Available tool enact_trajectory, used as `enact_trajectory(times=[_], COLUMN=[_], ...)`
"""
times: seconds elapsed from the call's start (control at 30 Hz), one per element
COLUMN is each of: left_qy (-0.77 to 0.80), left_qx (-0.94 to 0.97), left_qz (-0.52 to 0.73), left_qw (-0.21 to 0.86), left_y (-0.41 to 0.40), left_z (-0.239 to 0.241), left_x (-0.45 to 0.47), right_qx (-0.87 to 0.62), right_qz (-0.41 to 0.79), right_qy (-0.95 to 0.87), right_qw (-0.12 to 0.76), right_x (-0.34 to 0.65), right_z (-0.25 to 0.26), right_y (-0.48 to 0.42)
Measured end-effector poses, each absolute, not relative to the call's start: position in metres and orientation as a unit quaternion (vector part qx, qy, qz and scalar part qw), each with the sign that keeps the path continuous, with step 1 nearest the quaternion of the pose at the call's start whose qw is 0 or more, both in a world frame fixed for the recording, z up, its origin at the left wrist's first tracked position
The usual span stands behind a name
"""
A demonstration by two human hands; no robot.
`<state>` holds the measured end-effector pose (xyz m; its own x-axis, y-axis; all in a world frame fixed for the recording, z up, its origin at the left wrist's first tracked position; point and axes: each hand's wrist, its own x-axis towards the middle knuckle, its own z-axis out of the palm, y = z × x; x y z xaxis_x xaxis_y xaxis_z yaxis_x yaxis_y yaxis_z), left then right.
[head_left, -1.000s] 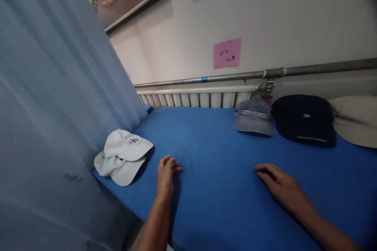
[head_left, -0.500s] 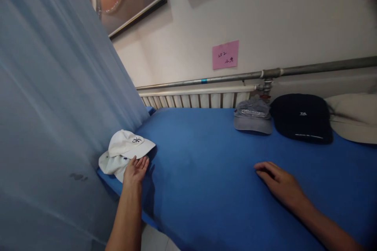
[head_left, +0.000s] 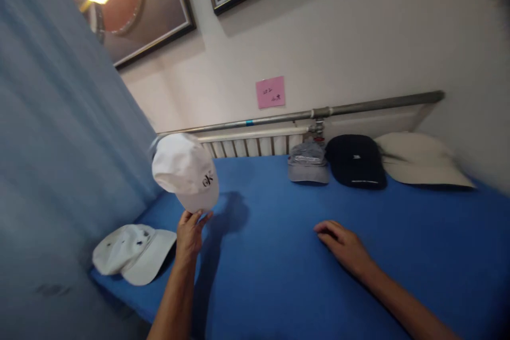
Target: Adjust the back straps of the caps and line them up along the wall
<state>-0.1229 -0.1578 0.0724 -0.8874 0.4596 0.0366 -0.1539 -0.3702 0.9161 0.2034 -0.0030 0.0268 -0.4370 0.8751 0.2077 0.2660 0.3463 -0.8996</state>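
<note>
My left hand pinches the brim of a white baseball cap with dark letters on its front. The cap is held up off the blue surface, crown to the upper left, and its shadow falls to the right. Lower left, a second off-white cap with small dark marks lies near the edge of the surface, apart from my hand. Over the middle right, my right hand is loosely curved with a gap between thumb and fingers; nothing shows in it.
Against the wall stand a grey cap, a black cap and a beige cap in a row on the blue-covered table. A blue curtain hangs at left. Behind run a radiator and a metal pipe.
My left hand has taken the lettered white cap by its brim and lifted it off the other cap, which is now uncovered. The view has shifted; my right hand keeps its pose.
</note>
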Motion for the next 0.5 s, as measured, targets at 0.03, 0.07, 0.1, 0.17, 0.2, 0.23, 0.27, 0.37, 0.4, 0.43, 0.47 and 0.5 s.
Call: enact_trajectory(times=[0.03,0.07,0.1,0.17,0.2,0.23,0.27,0.37,0.4,0.43,0.47,0.5], left_qy=[0.524,0.523,0.524,0.532,0.536,0.539,0.540,0.538,0.539,0.543,0.549,0.556], left_qx=[0.167,0.184,0.198,0.224,0.238,0.249,0.258,0.264,0.262,0.261,0.259,0.258], left_qz=[0.808,0.800,0.789,0.759,0.742,0.725,0.713,0.704,0.705,0.705,0.704,0.701], left_qw=[0.209,0.229,0.251,0.299,0.325,0.348,0.365,0.381,0.379,0.375,0.369,0.364], left_y=[-0.153,-0.147,-0.142,-0.129,-0.121,-0.114,-0.106,-0.084,-0.076,-0.069,-0.062,-0.056], left_z=[0.071,0.069,0.068,0.064,0.063,0.062,0.061,0.063,0.065,0.067,0.068,0.070], left_x=[-0.114,-0.106,-0.098,-0.082,-0.074,-0.067,-0.060,-0.043,-0.040,-0.038,-0.036,-0.035], right_qx=[-0.395,-0.398,-0.389,-0.328,-0.289,-0.276,-0.267,-0.242,-0.234,-0.231,-0.231,-0.235], right_qz=[0.453,0.493,0.530,0.586,0.595,0.594,0.593,0.579,0.575,0.568,0.556,0.540], right_qy=[-0.712,-0.681,-0.651,-0.611,-0.598,-0.597,-0.598,-0.613,-0.617,-0.622,-0.631,-0.645], right_qw=[0.365,0.367,0.379,0.419,0.453,0.463,0.469,0.480,0.484,0.488,0.489,0.488], right_x=[0.203,0.203,0.204,0.206,0.208,0.209,0.211,0.213,0.213,0.213,0.212,0.212], right_z=[0.027,0.027,0.028,0.033,0.036,0.039,0.042,0.051,0.052,0.053,0.053,0.052], right_y=[-0.004,-0.005,-0.006,-0.008,-0.009,-0.011,-0.012,-0.016,-0.017,-0.018,-0.019,-0.019])
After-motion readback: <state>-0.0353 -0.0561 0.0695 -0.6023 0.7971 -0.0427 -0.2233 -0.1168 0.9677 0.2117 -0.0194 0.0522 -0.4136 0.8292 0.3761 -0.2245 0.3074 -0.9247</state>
